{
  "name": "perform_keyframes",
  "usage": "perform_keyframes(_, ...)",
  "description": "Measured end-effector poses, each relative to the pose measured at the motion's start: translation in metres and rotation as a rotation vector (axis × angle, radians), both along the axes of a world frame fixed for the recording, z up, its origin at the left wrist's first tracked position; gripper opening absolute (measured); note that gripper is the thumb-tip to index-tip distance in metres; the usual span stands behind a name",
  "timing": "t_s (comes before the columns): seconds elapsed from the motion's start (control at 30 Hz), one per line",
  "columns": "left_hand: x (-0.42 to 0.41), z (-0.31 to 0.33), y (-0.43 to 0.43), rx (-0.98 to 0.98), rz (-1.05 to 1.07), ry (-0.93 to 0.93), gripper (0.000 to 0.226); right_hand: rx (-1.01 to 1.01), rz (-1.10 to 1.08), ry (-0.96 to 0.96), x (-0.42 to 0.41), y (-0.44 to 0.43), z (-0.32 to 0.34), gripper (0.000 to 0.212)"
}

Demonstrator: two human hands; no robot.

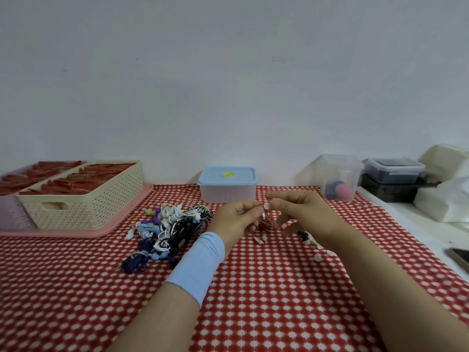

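My left hand (237, 217), with a light blue wristband on the wrist, and my right hand (302, 212) meet above the red patterned tablecloth (253, 288). Between them they pinch a pink earphone set (266, 219): one earbud sits between the fingertips, and the coiled pink cord hangs below, partly hidden by my fingers. A pile of tangled earphones (167, 224) in white, blue, purple and black lies to the left of my left hand. More earphones (313, 241), white and black, lie under my right forearm.
A cream perforated basket (83, 207) of red items stands on a pink tray (76, 232) at the left. A blue-lidded box (227, 184) sits at the back, with a clear container (340, 177) and dark boxes (392, 179) to its right. A phone (460, 257) lies at the right edge.
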State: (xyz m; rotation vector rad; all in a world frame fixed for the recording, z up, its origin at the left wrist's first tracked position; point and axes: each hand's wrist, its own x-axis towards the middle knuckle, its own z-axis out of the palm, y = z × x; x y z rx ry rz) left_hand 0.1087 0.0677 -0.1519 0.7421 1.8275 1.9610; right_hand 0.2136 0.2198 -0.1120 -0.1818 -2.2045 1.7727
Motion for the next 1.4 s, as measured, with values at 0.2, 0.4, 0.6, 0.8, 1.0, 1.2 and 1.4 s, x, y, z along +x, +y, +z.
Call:
perform_keyframes(0.2,0.001,0.001,-0.002,-0.044,-0.023,0.09,0.008,-0.24,0.085,-0.123,0.001,0.0,-0.001,0.028)
perform_keyframes(0.4,0.002,0.002,-0.003,-0.013,-0.067,0.053,0.011,-0.286,0.125,-0.173,-0.001,0.002,-0.003,0.029)
perform_keyframes(0.6,0.002,0.005,-0.005,-0.092,-0.033,0.155,0.015,-0.255,0.115,-0.2,-0.001,0.004,-0.003,0.028)
perform_keyframes(0.8,0.003,0.006,-0.006,-0.084,-0.028,0.151,0.011,-0.231,0.107,-0.188,-0.001,0.004,-0.002,0.028)
perform_keyframes(1.0,0.003,0.01,-0.007,-0.121,0.031,0.186,0.006,-0.113,0.047,-0.134,-0.001,-0.001,-0.001,0.016)
perform_keyframes(1.2,0.002,0.011,-0.009,-0.26,0.098,0.305,0.007,0.193,-0.055,-0.056,-0.005,-0.003,-0.006,0.007)
perform_keyframes(1.4,-0.01,0.014,-0.017,-0.444,0.22,0.51,0.007,0.509,-0.057,-0.154,-0.016,-0.002,-0.02,0.006)
